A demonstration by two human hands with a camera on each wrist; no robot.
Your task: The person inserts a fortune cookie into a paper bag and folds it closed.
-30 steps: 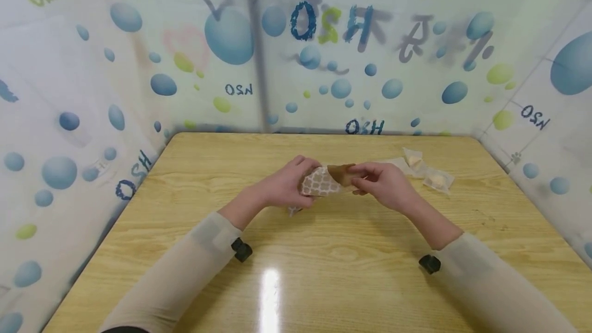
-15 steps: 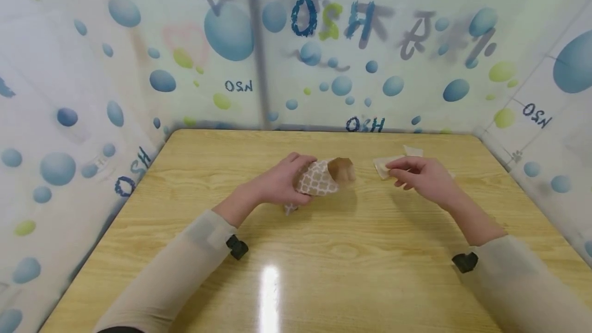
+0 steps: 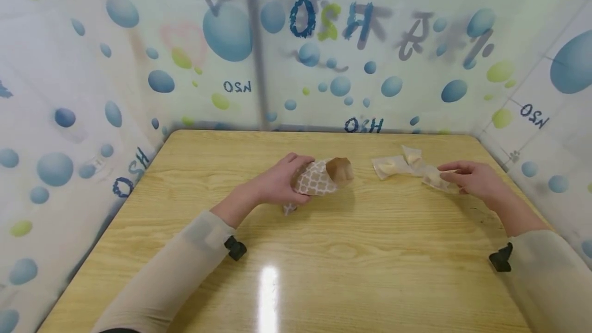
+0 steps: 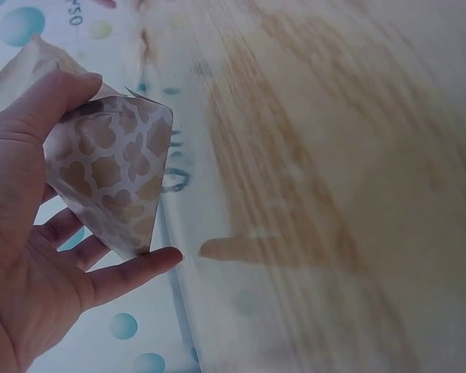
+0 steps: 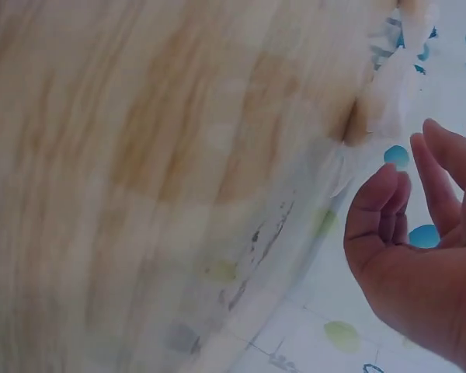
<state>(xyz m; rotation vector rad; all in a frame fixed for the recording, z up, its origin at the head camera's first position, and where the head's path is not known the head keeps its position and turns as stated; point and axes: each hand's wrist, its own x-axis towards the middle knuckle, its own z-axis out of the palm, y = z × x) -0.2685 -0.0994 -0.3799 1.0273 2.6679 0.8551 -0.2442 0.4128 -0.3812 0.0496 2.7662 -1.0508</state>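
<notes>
My left hand (image 3: 283, 181) grips a brown paper bag (image 3: 316, 179) with a white lattice pattern, its open mouth turned to the right. In the left wrist view, the thumb lies over the bag (image 4: 113, 167) and the little finger stretches out under its corner. My right hand (image 3: 476, 181) reaches over a small translucent packet (image 3: 432, 176) at the right, partly covering it. Seen from the right wrist, the thumb and fingers are bent with a gap between them and hold nothing. Two more such packets, a left one (image 3: 390, 166) and a far one (image 3: 413, 156), lie close by.
Everything rests on a wood-grain table (image 3: 324, 271). Fabric walls (image 3: 222, 102) printed with bubbles and letters stand along its back and sides. Dark marks (image 3: 487, 216) show on the tabletop by the right hand.
My right hand has left the bag's mouth and moved right, past the left packet to the rightmost one. The left hand has stayed nearly still, holding the bag, whose mouth now shows wide open.
</notes>
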